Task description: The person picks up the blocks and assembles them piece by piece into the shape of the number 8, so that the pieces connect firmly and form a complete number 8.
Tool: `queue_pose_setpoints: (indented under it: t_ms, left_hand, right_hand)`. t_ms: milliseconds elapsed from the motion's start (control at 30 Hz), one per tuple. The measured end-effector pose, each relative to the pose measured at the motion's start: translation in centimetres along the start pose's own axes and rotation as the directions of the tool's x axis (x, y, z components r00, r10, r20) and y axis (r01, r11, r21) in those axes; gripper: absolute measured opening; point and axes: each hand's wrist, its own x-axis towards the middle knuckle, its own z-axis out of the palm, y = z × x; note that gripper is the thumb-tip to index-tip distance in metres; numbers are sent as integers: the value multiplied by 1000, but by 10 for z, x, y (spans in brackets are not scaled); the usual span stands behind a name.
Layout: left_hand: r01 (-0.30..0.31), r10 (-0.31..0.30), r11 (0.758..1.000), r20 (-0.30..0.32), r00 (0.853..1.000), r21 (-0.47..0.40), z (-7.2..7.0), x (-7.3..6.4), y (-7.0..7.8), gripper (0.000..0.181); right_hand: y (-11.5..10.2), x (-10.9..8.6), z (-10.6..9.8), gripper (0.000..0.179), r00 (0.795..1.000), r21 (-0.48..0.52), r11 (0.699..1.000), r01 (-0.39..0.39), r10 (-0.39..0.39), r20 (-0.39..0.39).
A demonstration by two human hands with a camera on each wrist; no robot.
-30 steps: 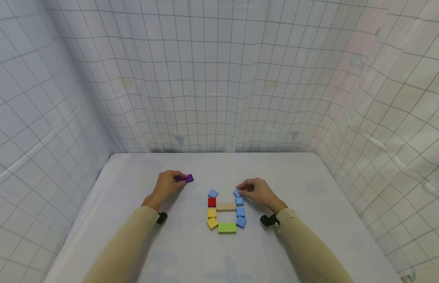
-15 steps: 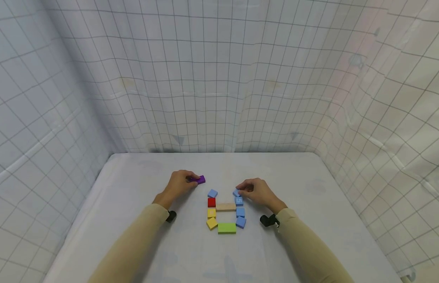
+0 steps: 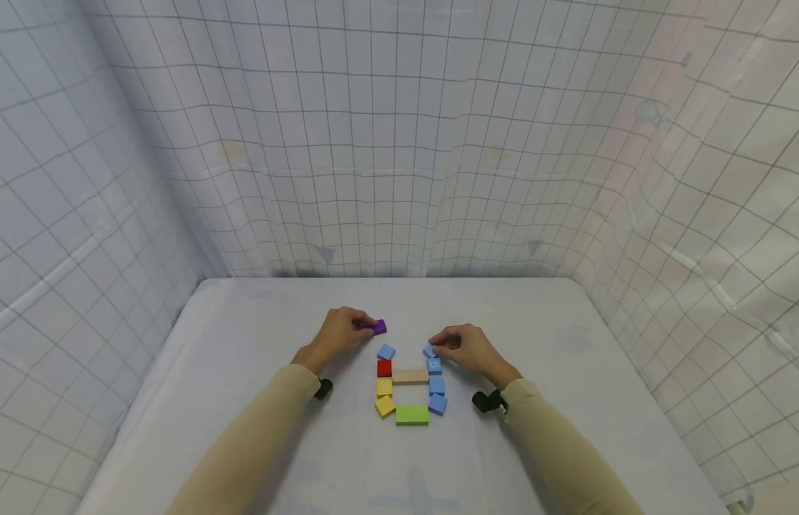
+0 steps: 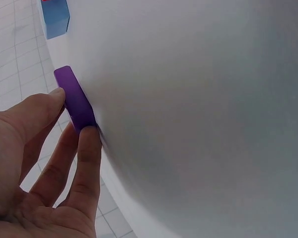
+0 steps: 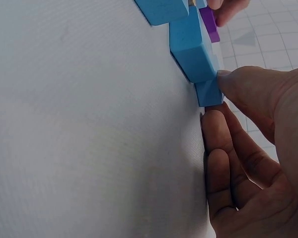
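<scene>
My left hand (image 3: 340,332) pinches a purple block (image 3: 380,327) between thumb and fingers, low over the table behind the other blocks. In the left wrist view the purple block (image 4: 75,99) stands out clearly, thumb on one side and fingertips at its end. My right hand (image 3: 467,348) has thumb and fingertips on a small blue block (image 3: 429,351) at the far right corner of the layout. In the right wrist view that blue block (image 5: 208,94) is partly hidden behind a larger-looking blue block (image 5: 192,47). Across from it lies another turned blue block (image 3: 386,352).
Down the left side run a red block (image 3: 384,368) and two yellow blocks, one turned (image 3: 385,407). Several blue blocks, one marked 5 (image 3: 434,366), line the right. A wooden plank (image 3: 410,377) bridges the columns; a green block (image 3: 412,415) lies in front. Gridded curtains surround the table (image 3: 534,307).
My left hand has carried the purple block rightward, from the left of the layout to behind its far left corner. The right hand stays at its blue block.
</scene>
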Motion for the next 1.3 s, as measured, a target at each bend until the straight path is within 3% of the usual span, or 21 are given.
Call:
queue_pose_setpoints:
  t_ms: [467, 700, 900, 1300]
  left_hand:
    - [-34, 35, 999, 40, 999, -7, 15, 11, 19, 23]
    - [-65, 68, 997, 65, 996, -42, 27, 22, 19, 22]
    - [-23, 29, 997, 91, 995, -73, 31, 18, 30, 20]
    - [-52, 63, 995, 130, 989, -91, 30, 17, 35, 19]
  right_hand:
    - [-1, 0, -1, 17, 1000, 14, 1000, -13, 13, -4]
    - [2, 2, 0, 17, 1000, 7, 1000, -8, 8, -10]
    - [1, 1, 0, 18, 1000, 11, 1000, -15, 15, -9]
    - [1, 1, 0, 16, 1000, 8, 1000, -19, 19, -10]
